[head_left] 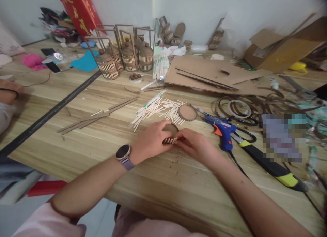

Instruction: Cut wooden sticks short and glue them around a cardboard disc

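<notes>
My left hand (149, 141) is closed around a small round brown cardboard piece (171, 128) with a ridged rim. A row of short pale sticks (169, 141) stands along its near side, beside my left fingertips. At the right end of that row my right hand (195, 145) is pinched closed, touching the piece. Whatever lies between its fingertips is too small or hidden to make out. Just behind my hands are a pile of loose short sticks (171, 109) and a second cardboard disc (188, 113) with a ridged rim.
To the right lie a blue glue gun (224, 129), a yellow-black cutter (270, 165) and a tape ring (239, 109). Several small lidded baskets with tall handles (108, 67) stand behind, near flat cardboard (199, 68). Another person's arm (9, 97) rests at the left edge.
</notes>
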A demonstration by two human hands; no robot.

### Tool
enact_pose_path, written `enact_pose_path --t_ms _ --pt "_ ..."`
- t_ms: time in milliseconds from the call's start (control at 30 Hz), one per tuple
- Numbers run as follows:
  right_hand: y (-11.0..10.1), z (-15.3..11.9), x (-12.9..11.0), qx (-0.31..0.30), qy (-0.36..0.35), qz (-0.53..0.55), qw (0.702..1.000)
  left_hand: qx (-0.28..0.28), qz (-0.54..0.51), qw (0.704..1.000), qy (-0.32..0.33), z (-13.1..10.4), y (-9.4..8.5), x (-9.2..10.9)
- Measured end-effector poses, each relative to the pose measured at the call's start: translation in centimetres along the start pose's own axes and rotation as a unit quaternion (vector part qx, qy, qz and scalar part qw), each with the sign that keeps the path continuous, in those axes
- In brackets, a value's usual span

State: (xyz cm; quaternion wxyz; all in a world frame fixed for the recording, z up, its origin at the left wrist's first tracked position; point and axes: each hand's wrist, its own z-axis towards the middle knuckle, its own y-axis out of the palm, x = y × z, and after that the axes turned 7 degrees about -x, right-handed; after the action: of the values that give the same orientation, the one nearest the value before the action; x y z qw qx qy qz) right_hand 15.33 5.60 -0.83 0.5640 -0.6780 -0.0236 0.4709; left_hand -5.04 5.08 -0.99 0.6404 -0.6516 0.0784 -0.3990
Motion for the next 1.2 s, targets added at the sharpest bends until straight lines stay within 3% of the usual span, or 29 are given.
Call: enact_pose_path --t_ms 167,300,367,467,533,600,733,900,1067,1200 --pt "-1.3 -0.6 -0.3 0.021 0.026 -0.035 0.999 0.001 -0.016 1.000 0.005 0.0 -0.1 -0.3" --pt "-3.8 -2.3 0.3 0.103 0.119 -0.082 0.984 -0.022 -0.014 1.000 -0.011 -0.1 -0.5 -0.8" --pt "-5.1 -3.3 0.9 0.120 0.205 -0.131 0.963 -0.032 -0.007 0.999 -0.020 -0.2 -0.7 -0.9" --pt "-6.1 -4.9 1.5 0.128 0.342 -0.235 0.901 -0.020 0.000 0.999 -0.034 -0.3 -0.6 -0.7" --pt "-6.2 -5.7 1.8 0.127 0.405 -0.286 0.859 -0.003 0.003 0.999 -0.043 -0.3 -0.3 -0.4" --pt "-6.0 -6.0 2.0 0.104 0.437 -0.290 0.845 0.009 0.011 0.999 -0.048 -0.3 -0.1 -0.1" --pt "-5.8 -5.7 2.2 0.034 0.452 -0.238 0.859 0.019 0.033 0.997 -0.062 -0.1 0.0 0.5" --pt "-6.3 -5.4 2.2 0.050 0.466 -0.166 0.868 0.018 0.042 0.996 -0.074 -0.1 0.0 0.7" --pt "-6.8 -6.0 2.7 0.162 0.472 -0.092 0.862 0.032 0.032 0.997 -0.065 0.0 0.5 0.5" --pt "-6.6 -6.6 3.6 0.261 0.393 0.127 0.872 0.032 0.035 0.996 -0.070 -0.1 0.6 0.5"
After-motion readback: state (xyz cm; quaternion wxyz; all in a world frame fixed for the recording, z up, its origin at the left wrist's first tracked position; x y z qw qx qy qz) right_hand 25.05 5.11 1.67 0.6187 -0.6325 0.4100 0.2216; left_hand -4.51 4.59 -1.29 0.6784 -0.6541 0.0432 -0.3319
